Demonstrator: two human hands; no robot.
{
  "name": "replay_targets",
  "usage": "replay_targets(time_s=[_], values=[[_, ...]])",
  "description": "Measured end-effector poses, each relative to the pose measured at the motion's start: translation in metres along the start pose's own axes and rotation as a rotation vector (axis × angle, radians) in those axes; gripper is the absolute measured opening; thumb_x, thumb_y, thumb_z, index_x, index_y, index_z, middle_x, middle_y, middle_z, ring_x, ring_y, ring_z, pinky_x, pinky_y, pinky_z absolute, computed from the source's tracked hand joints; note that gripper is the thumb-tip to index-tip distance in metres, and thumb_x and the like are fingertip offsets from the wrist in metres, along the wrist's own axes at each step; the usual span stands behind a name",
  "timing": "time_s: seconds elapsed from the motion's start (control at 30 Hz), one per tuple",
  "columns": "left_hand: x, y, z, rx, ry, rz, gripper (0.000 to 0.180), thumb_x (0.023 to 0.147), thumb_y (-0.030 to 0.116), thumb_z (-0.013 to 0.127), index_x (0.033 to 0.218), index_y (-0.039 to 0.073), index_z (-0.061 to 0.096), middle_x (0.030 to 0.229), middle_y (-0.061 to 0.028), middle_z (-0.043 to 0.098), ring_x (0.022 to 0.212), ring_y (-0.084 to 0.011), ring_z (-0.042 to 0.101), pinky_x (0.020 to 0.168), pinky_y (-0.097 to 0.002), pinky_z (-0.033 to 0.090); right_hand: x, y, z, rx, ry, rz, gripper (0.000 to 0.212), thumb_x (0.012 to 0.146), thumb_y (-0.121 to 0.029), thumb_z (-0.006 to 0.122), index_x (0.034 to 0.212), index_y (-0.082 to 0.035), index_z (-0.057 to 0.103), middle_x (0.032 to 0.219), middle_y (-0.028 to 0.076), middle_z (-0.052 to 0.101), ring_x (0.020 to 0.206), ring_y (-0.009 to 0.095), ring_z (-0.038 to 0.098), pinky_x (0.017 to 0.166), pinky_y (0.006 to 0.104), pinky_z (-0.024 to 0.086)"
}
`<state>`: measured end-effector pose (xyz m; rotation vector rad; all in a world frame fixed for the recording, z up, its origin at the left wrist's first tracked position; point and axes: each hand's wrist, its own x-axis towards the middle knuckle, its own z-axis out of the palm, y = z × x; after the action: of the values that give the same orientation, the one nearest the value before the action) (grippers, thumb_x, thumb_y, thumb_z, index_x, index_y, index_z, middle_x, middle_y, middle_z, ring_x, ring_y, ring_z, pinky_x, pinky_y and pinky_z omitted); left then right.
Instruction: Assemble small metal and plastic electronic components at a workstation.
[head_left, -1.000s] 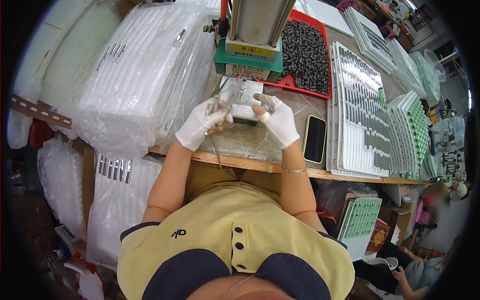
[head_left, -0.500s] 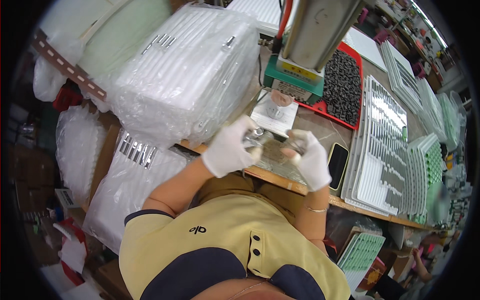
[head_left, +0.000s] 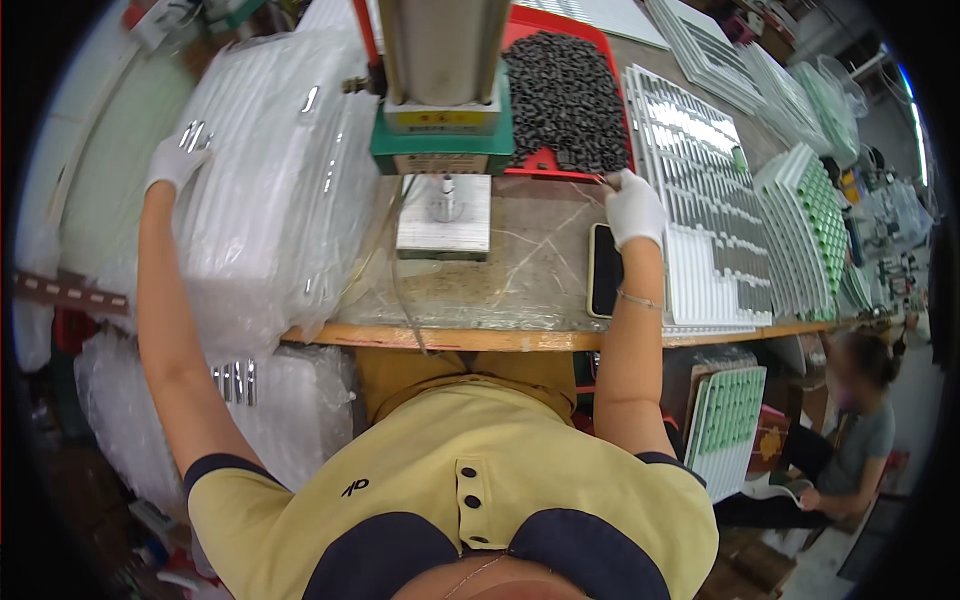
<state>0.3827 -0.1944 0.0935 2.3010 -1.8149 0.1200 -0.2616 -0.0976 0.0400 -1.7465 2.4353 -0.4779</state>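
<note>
My left hand (head_left: 178, 165), in a white glove, reaches far left to several short silver tubes (head_left: 194, 134) on a plastic-wrapped stack of white trays (head_left: 245, 190). Its fingers are partly spread and touch the tubes' near ends. My gloved right hand (head_left: 635, 208) is at the near right corner of a red tray (head_left: 560, 173) of small black parts (head_left: 565, 100). Thumb and fingertips are pinched together there; a tiny dark thing shows at the tips, too small to name. Between the hands, a silver cylindrical piece (head_left: 446, 203) stands on the metal base plate (head_left: 443, 243) under a green-headed press (head_left: 440, 140).
A phone (head_left: 604, 270) lies beside my right wrist. White ribbed trays with silver and dark pieces (head_left: 700, 190) are stacked to its right, then green-dotted trays (head_left: 800, 225). A thin hose (head_left: 400, 290) hangs over the wooden table edge (head_left: 480, 338). Another person (head_left: 855, 440) sits at lower right.
My hands were close together before the press, with a shiny piece in the left. They have parted: left to the tubes on the wrapped stack, right to the red tray. The view has shifted too.
</note>
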Motion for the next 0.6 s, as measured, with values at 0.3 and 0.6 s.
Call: replay_targets(time_s=[0.3,0.6], values=[[-0.008,-0.007,-0.012,-0.320,-0.067,-0.102,0.031,0.075,0.028,0.071,0.091,0.002,0.065,0.073,-0.0040,0.060,0.062,-0.0119,0.052,0.057,-0.0286,0.042,0.057,-0.019,0.037,-0.142,-0.022,-0.062,0.018,0.083,-0.030,0.062,0.094,-0.016,0.068,0.091,0.012,0.067,0.088,0.031,0.065,0.072,0.0419,0.051],[-0.208,0.171,-0.077,-0.822,-0.063,0.316,0.027,0.077,0.021,0.066,0.096,0.005,0.058,0.080,0.0010,0.055,0.070,-0.0069,0.051,0.062,-0.0220,0.041,0.070,-0.022,0.055,-0.294,-0.050,-0.051,0.016,0.085,-0.029,0.059,0.092,-0.018,0.069,0.092,0.009,0.068,0.087,0.029,0.065,0.073,0.0411,0.050]])
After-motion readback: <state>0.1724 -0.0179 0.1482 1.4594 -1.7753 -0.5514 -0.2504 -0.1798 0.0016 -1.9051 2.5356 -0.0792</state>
